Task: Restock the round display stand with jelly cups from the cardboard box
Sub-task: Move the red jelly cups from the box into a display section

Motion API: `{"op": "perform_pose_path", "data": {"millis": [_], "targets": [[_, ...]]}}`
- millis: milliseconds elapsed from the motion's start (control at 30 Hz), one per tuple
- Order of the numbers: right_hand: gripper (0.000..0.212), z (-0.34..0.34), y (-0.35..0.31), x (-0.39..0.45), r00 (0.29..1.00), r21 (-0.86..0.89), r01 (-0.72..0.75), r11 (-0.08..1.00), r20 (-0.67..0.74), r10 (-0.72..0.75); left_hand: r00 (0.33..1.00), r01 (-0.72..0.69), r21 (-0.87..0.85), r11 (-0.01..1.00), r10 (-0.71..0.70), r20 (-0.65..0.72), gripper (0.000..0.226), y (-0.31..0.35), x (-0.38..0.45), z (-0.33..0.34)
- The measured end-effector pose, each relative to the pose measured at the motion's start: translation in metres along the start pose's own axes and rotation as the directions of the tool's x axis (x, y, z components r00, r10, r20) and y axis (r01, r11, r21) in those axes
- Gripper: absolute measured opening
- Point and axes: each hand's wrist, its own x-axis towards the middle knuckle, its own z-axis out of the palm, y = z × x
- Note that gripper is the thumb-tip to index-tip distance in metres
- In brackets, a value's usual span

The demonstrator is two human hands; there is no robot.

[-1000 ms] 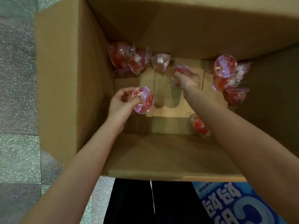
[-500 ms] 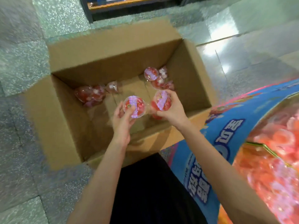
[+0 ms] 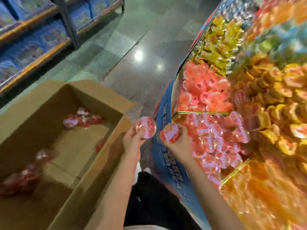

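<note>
Left hand curled around a red jelly cup above the cardboard box edge; right hand gripping a second jelly cup at the round display stand rim, beside heaped matching cups.

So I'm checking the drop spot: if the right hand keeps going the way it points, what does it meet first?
Probably the heap of pink-lidded jelly cups in the stand's near compartment; the right hand, gripping a cup, is already at its edge. Depth is blurred.

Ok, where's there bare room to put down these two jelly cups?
Bare cardboard floor mid-box, between the far cups and the near-left cups. The red-cup compartment beside the right hand is crowded; cups would sit on top.
</note>
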Motion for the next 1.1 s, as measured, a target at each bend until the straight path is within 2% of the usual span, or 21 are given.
{"op": "perform_pose_path", "data": {"millis": [100, 200, 300, 400, 533, 667, 900, 1000, 1100], "targets": [[0.051, -0.041, 0.032, 0.008, 0.984, -0.173, -0.01, 0.985, -0.175, -0.021, 0.999, 0.05, 0.015, 0.999, -0.051, 0.011, 0.033, -0.024, -0.005, 0.04], [0.052, -0.067, 0.058, 0.021, 0.971, -0.383, -0.068, 0.921, -0.236, -0.026, 0.997, 0.069, 0.043, 0.997, -0.07, 0.027, 0.025, -0.044, -0.008, 0.068], [0.055, -0.075, 0.084, 0.036, 0.968, -0.539, -0.157, 0.827, -0.25, 0.02, 0.995, 0.09, 0.087, 0.992, -0.094, 0.04, 0.024, -0.057, -0.009, 0.085], [0.061, -0.081, 0.104, 0.045, 0.96, -0.596, -0.221, 0.772, -0.274, 0.063, 0.995, 0.094, 0.131, 0.987, -0.098, 0.029, 0.03, -0.066, -0.009, 0.094], [0.072, -0.075, 0.126, 0.051, 0.974, -0.721, -0.163, 0.674, -0.228, -0.009, 0.996, 0.078, 0.179, 0.981, -0.082, 0.018, 0.033, -0.073, -0.008, 0.104], [0.097, -0.062, 0.146, 0.054, 0.988, -0.752, -0.154, 0.641, -0.138, 0.076, 0.997, 0.071, 0.196, 0.978, -0.076, 0.018, 0.032, -0.081, -0.008, 0.112], [0.108, -0.064, 0.15, 0.059, 0.99, -0.752, -0.128, 0.647, -0.058, 0.128, 0.992, 0.06, 0.294, 0.954, -0.09, 0.09, 0.043, -0.097, -0.009, 0.122], [0.106, -0.083, 0.14, 0.05, 0.997, -0.608, -0.074, 0.79, -0.041, 0.062, 0.98, 0.05, 0.361, 0.931, -0.115, 0.161, 0.041, -0.105, -0.013, 0.134], [0.104, -0.114, 0.121, 0.035, 0.995, -0.37, 0.096, 0.924, 0.048, -0.085, 0.957, 0.023, 0.444, 0.896, -0.148, 0.249, 0.038, -0.115, -0.017, 0.148]]}}
